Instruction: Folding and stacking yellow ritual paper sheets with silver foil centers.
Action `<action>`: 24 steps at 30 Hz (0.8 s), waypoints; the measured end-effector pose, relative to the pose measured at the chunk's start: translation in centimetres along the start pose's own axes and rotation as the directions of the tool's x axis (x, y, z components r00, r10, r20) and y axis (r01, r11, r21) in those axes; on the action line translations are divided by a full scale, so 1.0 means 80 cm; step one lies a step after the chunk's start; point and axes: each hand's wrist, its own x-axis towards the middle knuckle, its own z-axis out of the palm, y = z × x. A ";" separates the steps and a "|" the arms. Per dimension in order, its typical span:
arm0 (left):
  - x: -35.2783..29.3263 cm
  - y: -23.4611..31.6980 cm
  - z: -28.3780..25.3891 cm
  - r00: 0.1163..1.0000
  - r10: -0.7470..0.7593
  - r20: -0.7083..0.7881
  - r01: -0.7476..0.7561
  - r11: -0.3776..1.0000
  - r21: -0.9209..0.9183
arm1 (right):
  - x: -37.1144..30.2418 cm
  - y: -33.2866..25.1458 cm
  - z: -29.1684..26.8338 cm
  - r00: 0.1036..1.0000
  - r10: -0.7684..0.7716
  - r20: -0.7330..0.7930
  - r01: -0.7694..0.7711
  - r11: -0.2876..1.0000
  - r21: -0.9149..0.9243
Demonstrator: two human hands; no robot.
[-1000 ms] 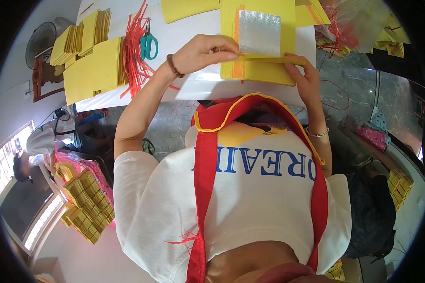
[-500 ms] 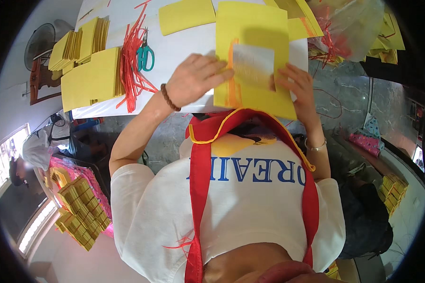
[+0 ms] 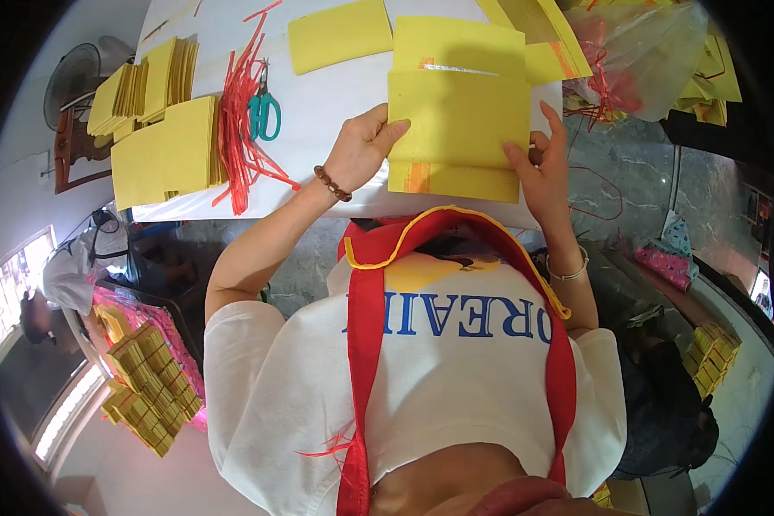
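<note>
A yellow paper sheet [image 3: 460,125] lies folded over at the front of the white table. Only a thin strip of its silvery patch [image 3: 451,69] shows above the fold's upper edge, and an orange smear marks the lower left corner. My left hand [image 3: 370,144] grips the left edge, thumb on top. At the right edge my right hand [image 3: 543,168] presses its thumb on the paper, with the index finger raised and the other fingers partly behind the sheet. More yellow sheets [image 3: 537,39] lie just beyond, some orange-marked.
Left on the white table [image 3: 327,103] are red plastic strips [image 3: 241,129], teal-handled scissors [image 3: 265,112] and stacks of folded yellow paper [image 3: 165,150]. A single yellow sheet [image 3: 340,36] lies at the back. Past the right edge sits a clear plastic bag [image 3: 641,64].
The sheet's near part has been folded up and away over the silvery patch. Both hands have shifted from lying on the sheet to holding its left and right edges.
</note>
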 end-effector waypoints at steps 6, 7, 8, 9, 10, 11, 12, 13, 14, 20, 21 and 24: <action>0.009 0.017 0.000 0.988 -0.150 0.047 0.155 0.979 -0.136 | 0.005 0.005 0.004 0.997 0.071 -0.011 -0.072 0.994 -0.087; 0.008 0.021 0.003 0.989 -0.147 0.024 0.149 0.970 -0.192 | 0.005 0.006 0.005 0.997 0.078 -0.030 -0.081 0.992 -0.097; 0.009 0.024 0.004 0.989 -0.145 0.000 0.141 0.959 -0.247 | 0.006 0.009 0.005 0.996 0.078 -0.033 -0.081 0.992 -0.098; 0.009 0.026 0.004 0.990 -0.144 0.004 0.140 0.959 -0.247 | 0.008 0.013 0.006 0.997 0.069 -0.037 -0.073 0.991 -0.111; 0.010 0.027 0.004 0.987 -0.162 -0.004 0.156 0.957 -0.246 | 0.009 0.016 0.006 0.997 0.060 -0.040 -0.065 0.990 -0.124; 0.011 0.028 0.004 0.984 -0.179 -0.012 0.171 0.954 -0.244 | 0.010 0.015 0.006 0.997 0.060 -0.044 -0.065 0.990 -0.124; 0.012 0.028 0.003 0.984 -0.177 -0.010 0.169 0.955 -0.244 | 0.011 0.013 0.008 0.996 0.066 -0.055 -0.072 0.990 -0.120; 0.013 0.028 0.002 0.983 -0.182 -0.003 0.174 0.950 -0.261 | 0.012 0.012 0.009 0.995 0.071 -0.066 -0.079 0.990 -0.115; 0.014 0.027 0.002 0.983 -0.186 0.004 0.179 0.944 -0.277 | 0.013 0.015 0.010 0.995 0.069 -0.068 -0.077 0.990 -0.115; 0.016 0.022 0.001 0.981 -0.193 0.002 0.185 0.940 -0.288 | 0.015 0.018 0.010 0.995 0.052 -0.081 -0.060 0.994 -0.097; 0.015 0.023 0.000 0.982 -0.189 0.002 0.182 0.941 -0.284 | 0.016 0.020 0.010 0.996 0.050 -0.075 -0.059 0.991 -0.117; 0.013 0.030 -0.003 0.982 -0.190 -0.019 0.178 0.946 -0.270 | 0.017 0.024 0.008 0.997 0.055 -0.062 -0.064 0.987 -0.145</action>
